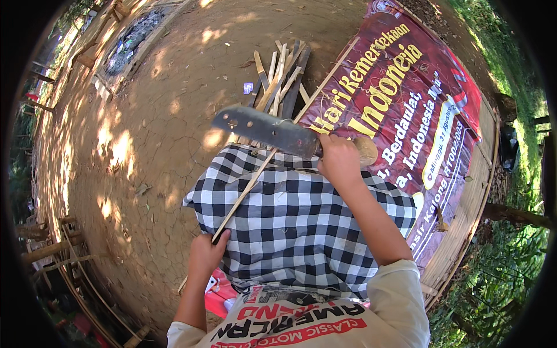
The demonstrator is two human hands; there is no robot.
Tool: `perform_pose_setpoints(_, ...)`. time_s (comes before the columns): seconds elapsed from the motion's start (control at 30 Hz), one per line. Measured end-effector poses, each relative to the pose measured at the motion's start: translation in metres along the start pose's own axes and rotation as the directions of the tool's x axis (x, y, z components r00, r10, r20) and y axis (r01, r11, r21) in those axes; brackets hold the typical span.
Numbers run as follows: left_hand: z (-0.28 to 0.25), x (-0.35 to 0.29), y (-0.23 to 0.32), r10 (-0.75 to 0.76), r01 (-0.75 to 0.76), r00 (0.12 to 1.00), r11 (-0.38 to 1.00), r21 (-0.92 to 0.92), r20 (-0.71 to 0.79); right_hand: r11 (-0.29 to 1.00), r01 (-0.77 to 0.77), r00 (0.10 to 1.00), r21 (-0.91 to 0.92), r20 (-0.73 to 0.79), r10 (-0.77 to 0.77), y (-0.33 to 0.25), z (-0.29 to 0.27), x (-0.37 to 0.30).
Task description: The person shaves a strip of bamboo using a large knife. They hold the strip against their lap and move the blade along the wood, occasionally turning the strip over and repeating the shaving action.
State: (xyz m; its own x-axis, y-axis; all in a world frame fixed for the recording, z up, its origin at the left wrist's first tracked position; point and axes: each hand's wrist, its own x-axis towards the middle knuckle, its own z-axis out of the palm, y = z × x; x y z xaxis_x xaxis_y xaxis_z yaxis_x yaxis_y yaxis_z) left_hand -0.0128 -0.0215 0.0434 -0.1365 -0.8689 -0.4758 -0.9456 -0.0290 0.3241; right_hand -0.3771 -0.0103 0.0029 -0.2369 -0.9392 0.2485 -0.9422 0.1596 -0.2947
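Note:
My right hand [340, 161] is closed round the wooden handle of a broad machete [271, 131]. Its dark blade, pierced by several holes near the tip, points left and lies across the upper part of a thin bamboo strip [248, 187]. Whether edge and strip touch I cannot tell. The strip's lower part is in my left hand [209, 254], thumb and fingers closed on it. A black-and-white checkered cloth [290, 220] covers my lap beneath the strip. Just beyond the blade, split bamboo pieces [277, 78] lie in a loose heap on the ground.
A dark red printed banner [400, 110] covers a bamboo platform [467, 200] on my right, with shavings scattered over it. Cracked bare earth [133, 151] spreads to the left. Farther off lies an ash patch [136, 40] with a raised border. A small purple packet [248, 88] lies beside the heap.

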Motion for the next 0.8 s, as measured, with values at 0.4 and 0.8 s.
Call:
perform_pose_setpoints(0.4,0.004,0.001,-0.009,-0.008,0.008,1.0,1.0,-0.004,0.003,0.993,0.115,0.993,0.012,0.026,-0.116,-0.018,-0.003,-0.003)
perform_pose_setpoints(0.8,0.004,0.002,-0.009,-0.028,0.028,0.999,0.999,-0.028,0.02,0.999,-0.036,0.999,0.016,-0.018,0.036,-0.002,-0.002,0.005)
